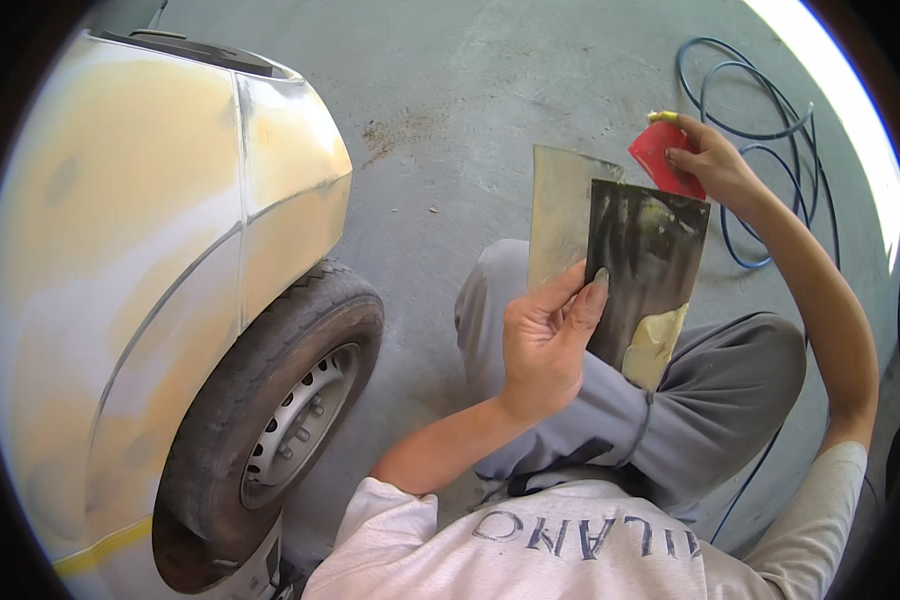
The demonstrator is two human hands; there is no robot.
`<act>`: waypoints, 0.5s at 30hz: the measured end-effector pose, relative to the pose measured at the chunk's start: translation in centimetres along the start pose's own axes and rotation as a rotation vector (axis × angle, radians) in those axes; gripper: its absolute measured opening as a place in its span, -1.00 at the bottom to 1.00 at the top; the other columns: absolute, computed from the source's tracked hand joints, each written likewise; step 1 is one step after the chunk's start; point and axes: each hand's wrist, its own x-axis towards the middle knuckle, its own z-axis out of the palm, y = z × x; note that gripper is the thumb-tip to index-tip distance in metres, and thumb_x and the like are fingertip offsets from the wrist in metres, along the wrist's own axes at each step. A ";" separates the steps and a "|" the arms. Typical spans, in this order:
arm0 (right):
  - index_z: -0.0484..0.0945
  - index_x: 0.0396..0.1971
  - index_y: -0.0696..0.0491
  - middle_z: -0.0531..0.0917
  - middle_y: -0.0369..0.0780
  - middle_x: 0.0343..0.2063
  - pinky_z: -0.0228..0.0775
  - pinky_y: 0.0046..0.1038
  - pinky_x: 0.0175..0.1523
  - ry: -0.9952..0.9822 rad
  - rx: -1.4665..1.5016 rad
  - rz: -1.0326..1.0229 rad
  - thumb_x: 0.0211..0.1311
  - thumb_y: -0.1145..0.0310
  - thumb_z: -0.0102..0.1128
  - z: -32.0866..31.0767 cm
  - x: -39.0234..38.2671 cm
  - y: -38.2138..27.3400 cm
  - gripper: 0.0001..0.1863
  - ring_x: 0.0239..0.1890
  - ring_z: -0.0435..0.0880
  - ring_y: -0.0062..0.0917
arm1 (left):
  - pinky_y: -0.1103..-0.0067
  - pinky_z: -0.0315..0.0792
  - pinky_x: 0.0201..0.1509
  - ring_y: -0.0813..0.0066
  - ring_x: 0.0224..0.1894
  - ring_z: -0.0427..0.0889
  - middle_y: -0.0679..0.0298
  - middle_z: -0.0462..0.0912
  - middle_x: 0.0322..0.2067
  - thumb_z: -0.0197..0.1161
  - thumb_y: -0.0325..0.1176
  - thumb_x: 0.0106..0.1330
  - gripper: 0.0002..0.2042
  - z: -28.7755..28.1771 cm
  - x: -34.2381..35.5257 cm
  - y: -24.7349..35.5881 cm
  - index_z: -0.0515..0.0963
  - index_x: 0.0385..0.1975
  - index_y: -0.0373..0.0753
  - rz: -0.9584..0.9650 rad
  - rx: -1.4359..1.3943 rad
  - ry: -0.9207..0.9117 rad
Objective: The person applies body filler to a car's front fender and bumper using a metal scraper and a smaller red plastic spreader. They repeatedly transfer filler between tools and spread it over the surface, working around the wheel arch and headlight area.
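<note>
I have the left hand's [550,345] grip pinched firmly on the left edge of the dark plate [642,250], thumb in front; the pale plate [560,210] stands just behind, its top left corner jutting out. Cream paste [654,345] sits by the dark plate's lower right edge, over the grey trousers [740,365]. My right hand's [718,165] grip is closed around the red spreader [658,155], near the dark plate's top edge; I can't tell whether they touch. To my left, grey floor [415,220] spans the gap to the tyre [245,405]; blue hose [710,41] loops near the right forearm.
</note>
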 end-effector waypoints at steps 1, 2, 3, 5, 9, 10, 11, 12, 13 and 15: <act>0.35 0.40 0.17 0.72 -0.16 -0.07 0.55 -0.39 0.06 -0.101 -0.177 0.019 0.42 0.27 0.25 1.4 2.2 1.1 -0.37 -0.19 0.73 -0.37 | 0.79 0.34 -0.25 0.85 -0.31 0.42 0.48 0.63 -0.28 0.22 -0.52 0.53 -0.72 -0.5 0.1 -0.4 0.59 0.17 -0.43 -0.007 -0.022 -0.009; 0.35 0.40 0.17 0.73 -0.14 -0.09 0.55 -0.35 0.06 -0.096 -0.354 0.056 0.40 0.23 0.28 2.7 3.6 1.8 -0.34 -0.20 0.73 -0.30 | 0.80 0.32 -0.27 0.85 -0.32 0.41 0.49 0.62 -0.30 0.22 -0.52 0.52 -0.72 -0.8 -0.2 -0.6 0.59 0.17 -0.43 -0.017 0.024 0.016; 0.37 0.39 0.16 0.72 -0.12 -0.08 0.53 -0.33 0.10 -0.006 -0.465 -0.187 0.39 0.20 0.30 4.4 4.8 2.5 -0.34 -0.15 0.72 -0.27 | 0.80 0.31 -0.28 0.86 -0.33 0.39 0.50 0.61 -0.31 0.23 -0.52 0.52 -0.72 -1.0 -0.2 -1.0 0.59 0.17 -0.43 -0.024 0.040 0.049; 0.43 0.35 0.16 0.70 -0.13 0.04 0.45 -0.35 0.25 -0.066 -0.305 -0.289 0.42 0.13 0.29 6.2 6.3 2.4 -0.37 0.08 0.67 -0.32 | 0.81 0.24 -0.36 0.87 -0.40 0.33 0.55 0.55 -0.39 0.22 -0.53 0.53 -0.73 -1.1 0.0 -1.4 0.60 0.15 -0.41 -0.002 0.093 0.097; 0.46 0.31 0.24 0.65 -0.19 0.12 0.45 -0.40 0.27 -1.053 1.043 -0.115 0.56 0.00 0.08 7.3 5.8 -0.6 -0.38 0.13 0.65 -0.55 | 0.78 0.15 -0.46 0.87 -0.48 0.25 0.58 0.49 -0.49 0.23 -0.51 0.53 -0.74 0.1 0.1 -1.2 0.61 0.14 -0.41 0.020 0.340 0.222; 0.47 0.30 0.25 0.68 -0.19 0.08 0.47 -0.41 0.26 -1.144 1.075 -0.143 0.54 0.08 0.16 7.8 5.7 -1.4 -0.41 0.09 0.66 -0.57 | 0.78 0.13 -0.44 0.87 -0.47 0.24 0.57 0.51 -0.46 0.22 -0.51 0.53 -0.73 0.5 0.1 -1.2 0.60 0.15 -0.42 0.003 0.356 0.238; 0.49 0.29 0.26 0.69 -0.20 0.06 0.48 -0.43 0.24 -1.172 1.088 -0.188 0.52 0.16 0.19 8.0 5.5 -2.5 -0.45 0.06 0.66 -0.59 | 0.78 0.11 -0.42 0.87 -0.46 0.23 0.55 0.53 -0.42 0.21 -0.51 0.53 -0.71 1.1 -0.1 -0.9 0.59 0.17 -0.43 -0.009 0.373 0.250; 0.51 0.28 0.27 0.71 -0.20 0.04 0.50 -0.45 0.22 -1.184 1.068 -0.178 0.51 0.23 0.21 8.5 5.3 -3.4 -0.49 0.02 0.67 -0.61 | 0.79 0.09 -0.40 0.86 -0.45 0.22 0.54 0.55 -0.38 0.20 -0.51 0.53 -0.70 1.5 -0.4 -0.6 0.58 0.19 -0.45 -0.027 0.391 0.259; 0.53 0.25 0.28 0.73 -0.21 0.01 0.52 -0.49 0.17 -1.211 1.070 -0.136 0.50 0.37 0.21 8.5 5.0 -4.2 -0.56 -0.02 0.68 -0.63 | 0.79 0.11 -0.40 0.87 -0.43 0.25 0.51 0.58 -0.36 0.20 -0.51 0.52 -0.71 1.8 -0.6 -0.3 0.59 0.17 -0.45 -0.041 0.386 0.280; 0.54 0.24 0.25 0.73 -0.20 -0.02 0.60 -0.42 0.12 -1.188 1.120 -0.025 0.55 0.38 0.12 9.1 4.5 -5.4 -0.62 -0.05 0.71 -0.61 | 0.79 0.12 -0.39 0.87 -0.41 0.28 0.50 0.60 -0.34 0.21 -0.51 0.52 -0.72 2.4 -1.1 0.3 0.60 0.16 -0.45 -0.013 0.444 0.303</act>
